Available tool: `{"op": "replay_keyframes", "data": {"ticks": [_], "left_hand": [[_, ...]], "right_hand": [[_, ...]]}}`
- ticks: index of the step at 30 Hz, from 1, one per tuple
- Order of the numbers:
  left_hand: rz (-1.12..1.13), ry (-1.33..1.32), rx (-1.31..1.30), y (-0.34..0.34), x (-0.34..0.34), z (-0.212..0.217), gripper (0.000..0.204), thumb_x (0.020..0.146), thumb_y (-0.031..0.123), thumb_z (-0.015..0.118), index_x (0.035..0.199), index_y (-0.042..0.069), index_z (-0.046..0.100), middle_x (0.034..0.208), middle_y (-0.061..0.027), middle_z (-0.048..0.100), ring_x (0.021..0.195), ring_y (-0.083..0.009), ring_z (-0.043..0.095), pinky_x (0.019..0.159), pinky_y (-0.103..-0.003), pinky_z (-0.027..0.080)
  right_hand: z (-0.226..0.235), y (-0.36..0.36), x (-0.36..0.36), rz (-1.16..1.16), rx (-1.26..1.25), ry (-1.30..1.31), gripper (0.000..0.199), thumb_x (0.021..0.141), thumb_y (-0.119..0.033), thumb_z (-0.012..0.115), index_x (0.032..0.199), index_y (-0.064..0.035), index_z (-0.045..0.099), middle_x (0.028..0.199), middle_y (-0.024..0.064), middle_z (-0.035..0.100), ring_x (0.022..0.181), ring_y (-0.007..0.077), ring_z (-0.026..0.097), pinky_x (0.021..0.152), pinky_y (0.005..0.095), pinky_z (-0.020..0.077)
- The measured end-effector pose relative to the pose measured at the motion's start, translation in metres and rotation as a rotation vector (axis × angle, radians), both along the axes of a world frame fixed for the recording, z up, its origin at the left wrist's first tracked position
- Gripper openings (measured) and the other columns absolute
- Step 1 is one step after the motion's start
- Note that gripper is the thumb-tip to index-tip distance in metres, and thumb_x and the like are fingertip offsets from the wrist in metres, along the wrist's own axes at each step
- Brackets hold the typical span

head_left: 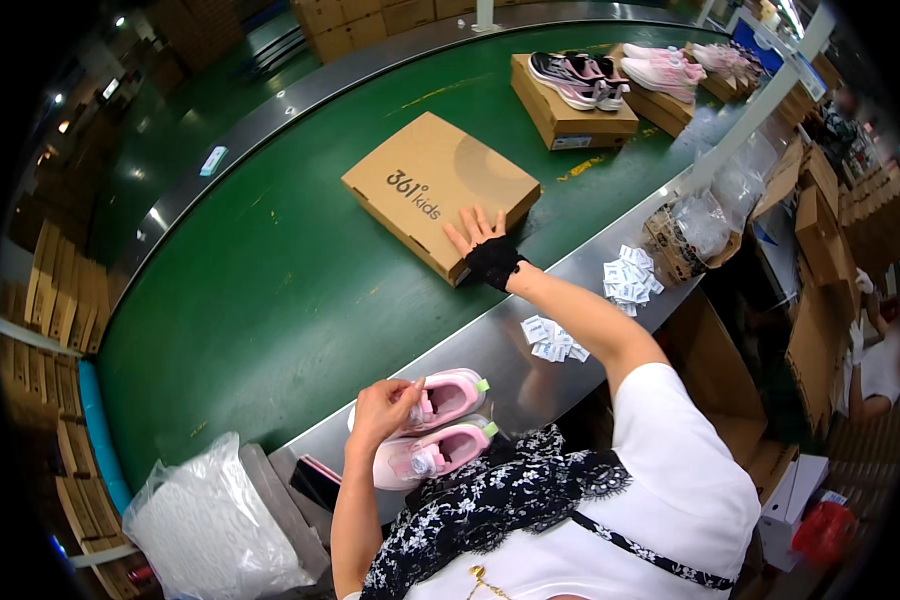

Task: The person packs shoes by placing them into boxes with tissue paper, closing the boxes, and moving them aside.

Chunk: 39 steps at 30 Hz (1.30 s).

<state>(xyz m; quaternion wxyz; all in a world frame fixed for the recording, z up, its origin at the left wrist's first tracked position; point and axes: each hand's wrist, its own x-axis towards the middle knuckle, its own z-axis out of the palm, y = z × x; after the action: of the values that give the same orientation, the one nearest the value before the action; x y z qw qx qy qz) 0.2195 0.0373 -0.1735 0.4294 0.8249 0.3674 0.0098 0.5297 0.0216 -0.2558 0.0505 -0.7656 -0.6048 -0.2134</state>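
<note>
Brown box (425,185): lying flat with lid down on the green desk (270,290); taken as landmark for every place below.
Right hand (485,252): resting on the near right corner of the brown box, in a black half-glove; fingers spread wide over the lid, not closed around anything.
Left hand (378,410): nearer the body than the brown box, over the front of the farther pink shoe; fingers drawn narrow by the lacing; cannot tell whether pinching anything.
Pink shoes (395,465): side by side at the steel edge (510,360), nearer the body than the brown box and well apart from it; heels with green tabs turned right.
White packets (630,282): in two loose heaps on the steel edge, right of the brown box and nearer the body.
Dark shoes (570,80): on top of a second box (575,128), beyond the brown box and to its right.
Pale pink shoes (662,75): on a third box (675,112), farther right again.
Done, as judged: brown box within reach; pairs to its right already up on boxes.
Left, as judged: pink shoes not yet in or on the brown box; lid not raised; probably early for this pair. Shoe insides too hidden to check for packets.
</note>
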Motion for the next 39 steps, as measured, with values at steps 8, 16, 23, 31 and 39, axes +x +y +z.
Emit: {"op": "replay_keyframes", "data": {"ticks": [8,16,23,31,39], "left_hand": [[0.044,-0.221,0.597,0.008,0.036,0.012,0.058,0.076,0.036,0.059,0.122,0.004,0.041,0.123,-0.0294,0.035,0.106,-0.0401,0.043,0.088,-0.041,0.037],[0.258,0.019,0.319,0.038,-0.024,-0.027,0.038,0.078,0.035,0.058,0.074,-0.004,0.059,0.082,-0.0239,0.054,0.077,-0.0369,0.05,0.07,-0.041,0.041],[0.291,0.001,0.279,0.044,-0.044,-0.039,0.034,0.078,0.03,0.059,0.079,-0.004,0.059,0.082,-0.0217,0.055,0.072,-0.0345,0.052,0.067,-0.039,0.043],[0.701,-0.46,0.297,0.038,-0.138,-0.03,0.026,0.082,0.012,0.055,0.103,-0.003,0.052,0.097,-0.0117,0.054,0.079,-0.0166,0.054,0.069,-0.026,0.044],[1.21,0.08,0.914,0.044,-0.385,-0.042,0.022,0.082,0.017,0.052,0.094,0.0,0.058,0.08,-0.0116,0.057,0.072,-0.0218,0.054,0.067,-0.031,0.043]], "right_hand": [[0.091,-0.021,-0.078,0.143,0.31,0.575,0.063,0.062,-0.012,0.057,0.121,-0.0046,0.037,0.12,0.0227,0.039,0.113,0.0341,0.04,0.09,0.05,0.0319],[0.093,-0.107,0.014,0.044,0.912,2.266,0.033,0.074,-0.02,0.059,0.102,-0.0059,0.05,0.101,0.0077,0.057,0.094,0.0239,0.055,0.077,0.0421,0.0456],[0.002,-0.161,-0.061,-0.091,0.044,0.364,0.031,0.065,-0.028,0.061,0.091,-0.0101,0.059,0.086,0.0084,0.056,0.081,0.0264,0.051,0.069,0.0362,0.0397],[-0.003,-0.153,-0.078,0.072,0.294,0.494,0.016,0.071,-0.006,0.058,0.087,-0.0043,0.058,0.077,0.0124,0.057,0.069,0.0292,0.056,0.059,0.035,0.047],[0.103,-0.048,-0.154,0.217,0.058,0.995,0.052,0.071,-0.007,0.059,0.12,-0.0084,0.042,0.116,0.0192,0.043,0.073,0.0291,0.056,0.065,0.0345,0.0469]]}}
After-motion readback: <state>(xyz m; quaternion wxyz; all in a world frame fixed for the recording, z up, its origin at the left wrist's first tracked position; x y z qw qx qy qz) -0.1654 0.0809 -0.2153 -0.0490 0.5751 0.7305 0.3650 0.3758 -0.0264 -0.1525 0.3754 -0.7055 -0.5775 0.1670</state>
